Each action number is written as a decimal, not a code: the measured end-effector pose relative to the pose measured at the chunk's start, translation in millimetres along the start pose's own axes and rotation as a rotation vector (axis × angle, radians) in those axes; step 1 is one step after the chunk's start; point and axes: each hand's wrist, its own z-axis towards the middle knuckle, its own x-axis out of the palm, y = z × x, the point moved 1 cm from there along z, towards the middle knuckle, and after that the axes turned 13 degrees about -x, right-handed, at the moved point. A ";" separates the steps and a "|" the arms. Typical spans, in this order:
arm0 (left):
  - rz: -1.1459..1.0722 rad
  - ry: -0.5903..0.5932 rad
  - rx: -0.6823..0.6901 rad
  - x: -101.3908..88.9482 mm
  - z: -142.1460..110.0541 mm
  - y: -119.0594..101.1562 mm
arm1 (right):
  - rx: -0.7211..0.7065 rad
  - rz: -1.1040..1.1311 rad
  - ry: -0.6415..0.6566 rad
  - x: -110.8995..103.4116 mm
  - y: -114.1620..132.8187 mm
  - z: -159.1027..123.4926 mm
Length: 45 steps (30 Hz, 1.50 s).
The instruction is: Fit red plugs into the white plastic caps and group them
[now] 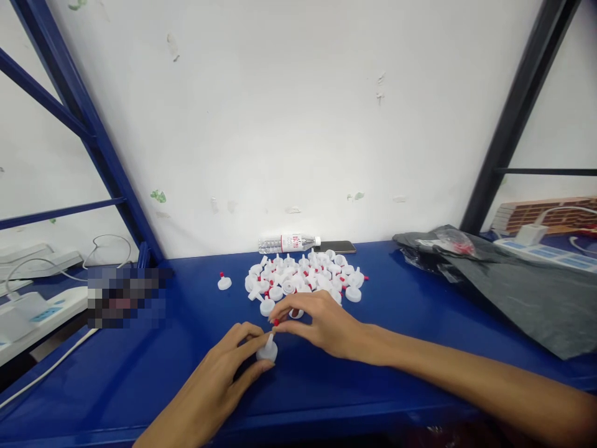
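Note:
My left hand grips a white nozzle cap by its round base, its pointed spout tilted up. Just above that spout, my right hand pinches a small red tip cap between thumb and forefinger. Whether the red tip touches the spout I cannot tell. Behind my hands lies a pile of white nozzle caps, several with red tips. One nozzle cap with a red tip stands apart, left of the pile.
A clear plastic bottle lies along the wall, with a dark phone beside it. Grey plastic bags spread over the right of the blue table. Power strips and a white cable flank the table.

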 end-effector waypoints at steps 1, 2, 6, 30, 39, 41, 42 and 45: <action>0.003 0.001 0.006 -0.1 1.1 0.0 | 0.021 0.049 -0.015 2.7 1.5 0.5; 0.006 0.000 0.010 -0.2 2.2 0.1 | 0.039 0.079 -0.023 5.3 2.5 0.9; 0.007 -0.032 0.020 0.1 5.5 1.8 | 0.119 0.190 -0.033 13.2 2.8 0.0; 0.156 -0.463 -0.082 -28.4 7.8 36.4 | 0.148 -0.115 -0.114 -4.1 -0.8 -0.4; 0.161 -0.471 -0.411 -74.6 16.7 96.3 | 0.025 -0.649 0.168 -15.7 -21.3 -6.5; 0.163 -0.482 -0.418 -72.9 15.3 93.3 | 0.019 -0.601 0.200 -13.2 -18.7 -6.1; 0.162 -0.488 -0.415 -72.1 14.6 91.2 | 0.006 -0.566 0.201 -12.0 -16.2 -5.7; 0.155 -0.500 -0.401 -71.6 13.4 86.2 | -0.042 -0.419 0.226 -8.3 -6.7 -4.5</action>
